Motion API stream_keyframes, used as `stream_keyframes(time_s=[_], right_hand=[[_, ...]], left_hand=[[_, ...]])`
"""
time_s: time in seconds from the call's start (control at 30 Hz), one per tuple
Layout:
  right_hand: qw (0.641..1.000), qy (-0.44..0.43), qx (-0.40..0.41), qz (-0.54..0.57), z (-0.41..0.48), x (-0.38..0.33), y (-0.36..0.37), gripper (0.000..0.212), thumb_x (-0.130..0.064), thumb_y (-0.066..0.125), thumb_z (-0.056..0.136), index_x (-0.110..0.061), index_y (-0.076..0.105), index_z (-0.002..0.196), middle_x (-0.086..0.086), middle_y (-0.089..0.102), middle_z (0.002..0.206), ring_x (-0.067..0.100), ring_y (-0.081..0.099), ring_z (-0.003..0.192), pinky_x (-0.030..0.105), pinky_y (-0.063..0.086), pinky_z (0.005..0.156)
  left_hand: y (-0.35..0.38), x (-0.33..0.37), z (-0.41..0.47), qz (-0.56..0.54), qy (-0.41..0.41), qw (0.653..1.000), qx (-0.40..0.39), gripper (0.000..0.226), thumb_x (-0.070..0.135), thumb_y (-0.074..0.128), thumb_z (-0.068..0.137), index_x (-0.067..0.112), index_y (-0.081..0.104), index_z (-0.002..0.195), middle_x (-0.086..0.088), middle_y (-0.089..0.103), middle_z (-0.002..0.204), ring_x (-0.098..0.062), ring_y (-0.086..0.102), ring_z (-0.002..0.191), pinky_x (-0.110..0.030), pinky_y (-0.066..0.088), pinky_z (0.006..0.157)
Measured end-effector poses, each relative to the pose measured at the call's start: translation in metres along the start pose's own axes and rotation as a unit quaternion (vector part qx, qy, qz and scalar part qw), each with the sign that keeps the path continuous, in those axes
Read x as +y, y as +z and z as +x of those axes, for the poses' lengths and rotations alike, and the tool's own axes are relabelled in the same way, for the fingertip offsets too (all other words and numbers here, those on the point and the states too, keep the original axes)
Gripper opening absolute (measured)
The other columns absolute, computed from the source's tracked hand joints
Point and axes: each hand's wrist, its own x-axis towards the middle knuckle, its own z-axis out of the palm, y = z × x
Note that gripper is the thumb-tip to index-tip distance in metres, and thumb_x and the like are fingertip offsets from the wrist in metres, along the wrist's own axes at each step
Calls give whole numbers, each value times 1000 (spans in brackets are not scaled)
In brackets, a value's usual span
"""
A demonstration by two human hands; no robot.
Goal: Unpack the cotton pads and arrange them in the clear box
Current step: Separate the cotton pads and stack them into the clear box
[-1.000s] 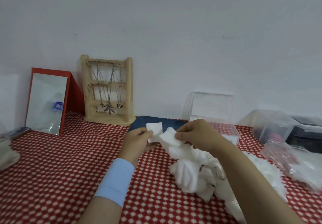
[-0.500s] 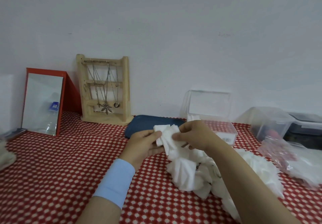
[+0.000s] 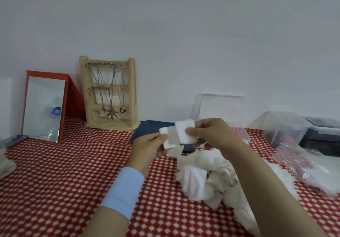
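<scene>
Above the table's middle, my left hand [image 3: 149, 147] pinches a few square white cotton pads [image 3: 170, 139]. My right hand [image 3: 213, 135] pinches another cotton pad [image 3: 184, 132] that overlaps them on the right. Below and to the right, a loose heap of white cotton pads [image 3: 207, 179] lies on the cloth. The clear box [image 3: 244, 135] stands behind my right hand with its lid [image 3: 219, 107] raised against the wall; my hand hides most of the box.
A red checked cloth [image 3: 64, 172] covers the table. At the back stand a red-framed mirror [image 3: 44, 107], a wooden necklace stand [image 3: 110, 94] and a dark blue case [image 3: 147, 129]. On the right are clear plastic bins [image 3: 283, 128], a dark container [image 3: 322, 131] and a crumpled plastic bag [image 3: 309, 166].
My right hand has lifted a pad clear of the heap and brought it up against the pads in my left hand. Both hands rose slightly.
</scene>
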Motion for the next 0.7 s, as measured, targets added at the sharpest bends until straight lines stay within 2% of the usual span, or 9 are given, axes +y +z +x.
stream_keyframes(time_s=[0.13, 0.3, 0.37, 0.43, 0.5, 0.53, 0.6, 0.7], right_hand=[[1000, -15, 4, -12, -2, -2, 20, 25, -16, 83, 82, 6, 72, 87, 13, 75, 76, 15, 67, 53, 17, 45, 43], [998, -25, 22, -44, 0, 1, 23, 15, -14, 85, 78, -5, 74, 76, 1, 70, 61, 12, 62, 46, 18, 48, 47], [997, -29, 25, -69, 1, 2, 24, 16, -17, 87, 77, -8, 74, 80, 2, 73, 69, 12, 66, 53, 23, 54, 51], [996, -33, 24, -82, 1, 2, 26, 23, -20, 87, 77, -13, 71, 92, 0, 75, 86, 11, 71, 70, 26, 59, 58], [997, -32, 7, -69, -1, 1, 27, 35, -19, 85, 79, -21, 66, 108, -5, 73, 98, 9, 70, 82, 21, 56, 56], [998, -28, -4, -57, -2, 0, 27, 36, -18, 84, 80, -20, 67, 112, -4, 73, 99, 8, 70, 81, 19, 55, 56], [999, -19, -13, -40, -2, -1, 27, 27, -13, 84, 81, -15, 72, 105, 2, 76, 95, 11, 72, 76, 26, 61, 62], [1000, -20, -1, -22, -1, 1, 27, 23, -5, 84, 77, -14, 74, 96, 6, 78, 90, 23, 76, 82, 47, 63, 77]], left_hand=[[7, 3, -5, -53, -42, 995, -73, 21, 16, 61, 100, 3, 72, 114, -15, 78, 103, -26, 77, 93, -30, 61, 72], [6, 5, -7, -54, -44, 992, -101, 24, 16, 57, 102, 1, 71, 115, -19, 77, 105, -28, 77, 96, -29, 61, 70], [6, 5, -7, -53, -45, 992, -102, 24, 17, 58, 102, 2, 72, 115, -20, 77, 106, -28, 77, 96, -29, 61, 70], [5, 6, -8, -46, -44, 993, -104, 24, 18, 59, 101, 4, 73, 114, -19, 77, 107, -29, 76, 99, -29, 61, 71], [3, 7, -8, -40, -41, 993, -102, 23, 17, 59, 101, 5, 73, 114, -18, 77, 107, -28, 76, 99, -29, 61, 71], [2, 8, -8, -36, -39, 994, -99, 22, 18, 60, 101, 6, 73, 114, -17, 77, 107, -28, 76, 99, -30, 62, 71], [0, 8, -8, -19, -33, 996, -86, 22, 19, 61, 101, 6, 73, 114, -15, 78, 105, -27, 76, 98, -31, 62, 72], [-1, 8, -7, 18, -21, 997, -68, 25, 20, 62, 100, 4, 73, 116, -12, 79, 102, -25, 77, 95, -34, 62, 74]])
